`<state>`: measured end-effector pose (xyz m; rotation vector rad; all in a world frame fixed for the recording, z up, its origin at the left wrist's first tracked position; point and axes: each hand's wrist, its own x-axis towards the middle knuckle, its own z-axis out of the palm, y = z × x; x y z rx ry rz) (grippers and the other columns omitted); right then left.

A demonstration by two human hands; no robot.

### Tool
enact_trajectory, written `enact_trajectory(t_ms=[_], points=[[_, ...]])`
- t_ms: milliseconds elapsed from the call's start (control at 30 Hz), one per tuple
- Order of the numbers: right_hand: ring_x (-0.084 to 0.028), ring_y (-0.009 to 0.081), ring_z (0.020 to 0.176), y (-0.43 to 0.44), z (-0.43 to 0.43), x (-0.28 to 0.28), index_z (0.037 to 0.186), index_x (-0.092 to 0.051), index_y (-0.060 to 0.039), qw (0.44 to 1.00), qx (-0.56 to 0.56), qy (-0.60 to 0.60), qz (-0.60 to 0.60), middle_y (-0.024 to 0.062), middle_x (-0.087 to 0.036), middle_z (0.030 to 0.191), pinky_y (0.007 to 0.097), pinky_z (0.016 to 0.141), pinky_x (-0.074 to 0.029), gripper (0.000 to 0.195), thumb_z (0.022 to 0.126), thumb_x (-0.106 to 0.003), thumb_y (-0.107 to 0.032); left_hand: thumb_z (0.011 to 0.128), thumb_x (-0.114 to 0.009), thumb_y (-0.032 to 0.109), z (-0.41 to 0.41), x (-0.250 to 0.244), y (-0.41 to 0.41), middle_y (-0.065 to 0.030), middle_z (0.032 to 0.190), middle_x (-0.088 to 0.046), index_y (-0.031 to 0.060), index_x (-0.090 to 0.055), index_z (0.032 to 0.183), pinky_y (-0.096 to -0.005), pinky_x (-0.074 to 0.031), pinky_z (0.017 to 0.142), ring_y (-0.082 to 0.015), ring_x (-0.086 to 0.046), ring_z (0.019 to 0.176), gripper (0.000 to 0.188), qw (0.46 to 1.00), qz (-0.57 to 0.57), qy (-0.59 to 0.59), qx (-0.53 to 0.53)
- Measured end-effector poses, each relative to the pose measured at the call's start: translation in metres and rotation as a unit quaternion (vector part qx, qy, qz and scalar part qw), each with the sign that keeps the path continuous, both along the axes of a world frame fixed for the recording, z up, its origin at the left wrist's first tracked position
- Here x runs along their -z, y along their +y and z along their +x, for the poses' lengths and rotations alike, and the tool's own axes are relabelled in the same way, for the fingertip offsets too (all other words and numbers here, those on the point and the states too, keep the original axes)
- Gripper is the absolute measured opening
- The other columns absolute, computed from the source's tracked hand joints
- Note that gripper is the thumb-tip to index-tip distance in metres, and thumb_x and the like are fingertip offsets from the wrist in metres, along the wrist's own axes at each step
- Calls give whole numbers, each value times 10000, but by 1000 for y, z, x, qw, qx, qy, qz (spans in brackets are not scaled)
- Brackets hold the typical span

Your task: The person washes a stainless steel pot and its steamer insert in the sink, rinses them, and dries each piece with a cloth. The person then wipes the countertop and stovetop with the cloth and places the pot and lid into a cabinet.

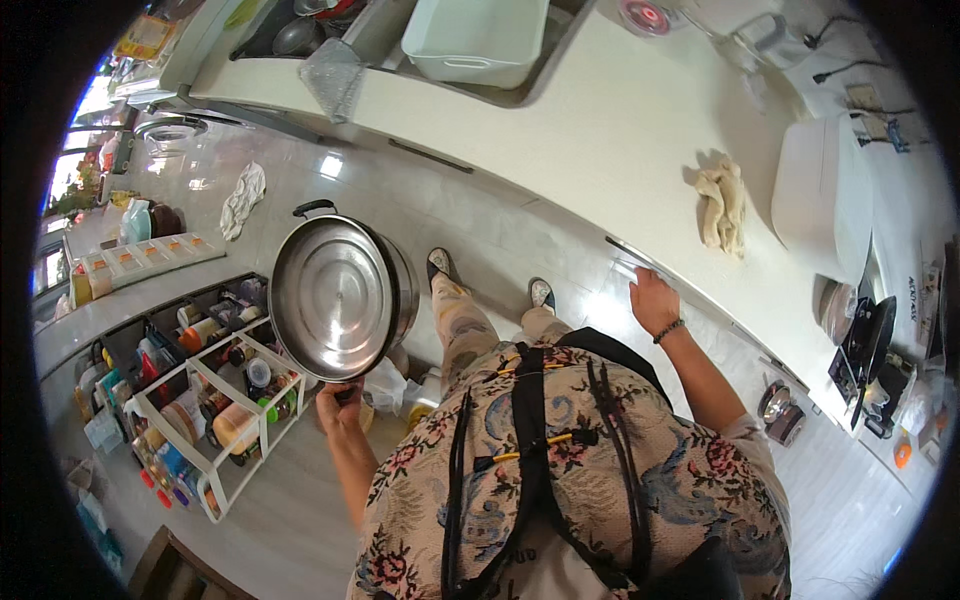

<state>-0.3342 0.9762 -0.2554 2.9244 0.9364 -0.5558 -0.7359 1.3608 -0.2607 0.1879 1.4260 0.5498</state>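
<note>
My left hand (341, 407) grips the near side of a wide stainless steel pot (334, 296), by its handle as far as I can see. The pot is tilted, and its round, ringed metal face is turned up towards me. A second black handle (315, 207) sticks out at its far side. My right hand (654, 301) is at the front edge of the white countertop (540, 150), by a metal pull strip (626, 251) on the cabinet front. Its fingertips are partly hidden, so I cannot tell whether they hook the strip.
A pale plastic basin (480, 37) sits in the sink. Bubble wrap (332, 79) hangs over the counter edge. A crumpled cloth (722, 208) and a white appliance (814, 195) are on the counter. A white rack (225, 420) of jars and bottles stands at left; a cloth (244, 199) lies beyond.
</note>
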Motion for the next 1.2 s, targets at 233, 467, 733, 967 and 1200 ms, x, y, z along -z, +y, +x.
enact_trajectory(t_ms=[233, 467, 733, 967, 1200], points=[[-433, 291, 1111, -60, 11, 49, 1261, -344, 24, 995, -86, -36, -48, 167, -411, 1224, 384, 820, -456, 551, 734, -472, -69, 520, -439, -93, -9, -9, -87, -129, 665, -505, -23, -489, 676, -407, -413, 618, -275, -463, 612, 178, 996, -45, -73, -30], [-391, 309, 1169, -58, 22, 68, 1268, -321, 30, 995, -68, -32, -66, 201, -384, 1266, 398, 966, -333, 597, 703, -493, -56, 525, -446, -86, -12, -12, -124, -135, 695, -518, -24, -483, 687, -409, -414, 620, -288, -477, 652, 177, 998, -49, -38, 0], [-451, 302, 1067, -46, 2, 49, 1263, -302, 69, 982, -106, -13, -159, 191, -472, 1135, 366, 862, -437, 586, 732, -492, -90, 521, -446, -67, -36, 6, -141, -144, 697, -545, -30, -503, 713, -401, -456, 663, -298, -501, 633, 204, 997, -45, -65, -2], [-510, 264, 915, -55, -51, 29, 940, -521, 19, 971, -235, 39, -2, 148, -512, 990, 382, 748, -469, 216, 762, -481, -97, 507, -438, -86, -49, 6, -180, -162, 744, -554, -55, -519, 745, -393, -470, 670, -300, -537, 703, 253, 999, -9, -2, -52], [-273, 328, 1251, -73, -48, 8, 1086, -478, 85, 878, -417, 43, 230, 205, -359, 1291, 374, 1003, -281, 376, 736, -477, -53, 527, -435, -88, -52, -45, -261, -173, 900, -554, -88, -484, 943, -432, -469, 778, -315, -546, 848, 418, 994, 82, -45, -64]])
